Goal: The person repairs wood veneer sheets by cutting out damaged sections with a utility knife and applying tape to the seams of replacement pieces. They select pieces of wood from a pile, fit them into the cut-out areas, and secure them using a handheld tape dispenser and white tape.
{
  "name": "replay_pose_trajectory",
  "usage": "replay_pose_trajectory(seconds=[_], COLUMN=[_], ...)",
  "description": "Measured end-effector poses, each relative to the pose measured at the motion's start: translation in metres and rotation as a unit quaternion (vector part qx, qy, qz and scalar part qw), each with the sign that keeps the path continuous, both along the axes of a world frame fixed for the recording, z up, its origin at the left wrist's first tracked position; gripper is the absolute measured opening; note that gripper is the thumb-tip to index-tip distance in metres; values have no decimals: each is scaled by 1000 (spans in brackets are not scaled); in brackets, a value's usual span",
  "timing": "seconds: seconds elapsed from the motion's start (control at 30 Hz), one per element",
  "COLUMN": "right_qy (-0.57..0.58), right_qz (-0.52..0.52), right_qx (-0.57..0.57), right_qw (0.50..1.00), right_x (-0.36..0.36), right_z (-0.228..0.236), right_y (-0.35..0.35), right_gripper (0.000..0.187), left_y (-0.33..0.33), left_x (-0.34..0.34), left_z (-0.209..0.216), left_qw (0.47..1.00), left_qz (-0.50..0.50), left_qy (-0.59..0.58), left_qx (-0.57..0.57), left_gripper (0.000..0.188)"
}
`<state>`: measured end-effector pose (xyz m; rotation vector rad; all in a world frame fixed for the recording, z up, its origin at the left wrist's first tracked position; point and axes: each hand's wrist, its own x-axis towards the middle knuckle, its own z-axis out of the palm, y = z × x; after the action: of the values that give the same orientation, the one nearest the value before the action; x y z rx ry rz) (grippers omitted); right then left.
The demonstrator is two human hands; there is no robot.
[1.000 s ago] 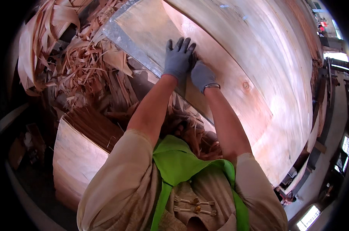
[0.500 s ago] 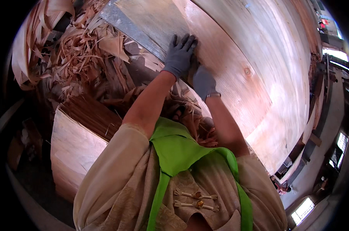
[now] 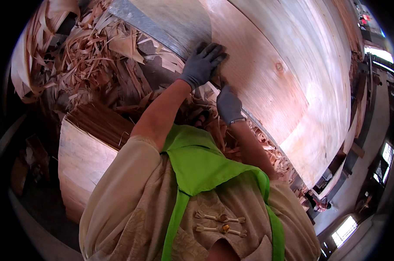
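Observation:
A thin wood veneer sheet (image 3: 258, 74) with a knot lies on a broad stack, in front of my body. My left hand (image 3: 201, 64), in a grey glove, rests flat on the sheet near its edge, fingers stretched forward. Just to the right and nearer, my right hand (image 3: 229, 105), gloved too, is closed in a fist at the edge. Something thin and dark sticks up from the top of that fist; most of it is hidden and its kind cannot be made out. Along the stack's near side runs a grey metal edge (image 3: 147, 32).
Curled veneer scraps (image 3: 88, 56) heap up at the left, and more lie below the stack's edge. A stack of veneer sheets (image 3: 86, 150) stands at the lower left. My green apron (image 3: 201, 169) hangs close to the work. Far right, a person appears beside a walkway.
Both hands have come slightly nearer to me, the right one along the edge. A pale strip beside my right wrist is gone from the edge, showing the metal edge and scraps below.

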<state>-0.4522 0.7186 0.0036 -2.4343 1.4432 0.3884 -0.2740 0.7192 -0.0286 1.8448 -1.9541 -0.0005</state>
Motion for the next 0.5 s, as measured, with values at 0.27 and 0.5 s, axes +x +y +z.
replay_pose_trajectory(seconds=[0.27,0.5], right_qy=[18,40], right_qz=[8,29], right_qx=[-10,13], right_qw=[1000,999], right_x=[-15,-37], right_z=[-5,-6], right_y=[10,22], right_gripper=[25,33], left_y=[7,10], left_x=[-5,-6], left_z=[1,-1], left_qw=[996,996], left_qz=[-86,-81], left_qy=[-29,-40], left_qx=[5,7], left_gripper=[55,55])
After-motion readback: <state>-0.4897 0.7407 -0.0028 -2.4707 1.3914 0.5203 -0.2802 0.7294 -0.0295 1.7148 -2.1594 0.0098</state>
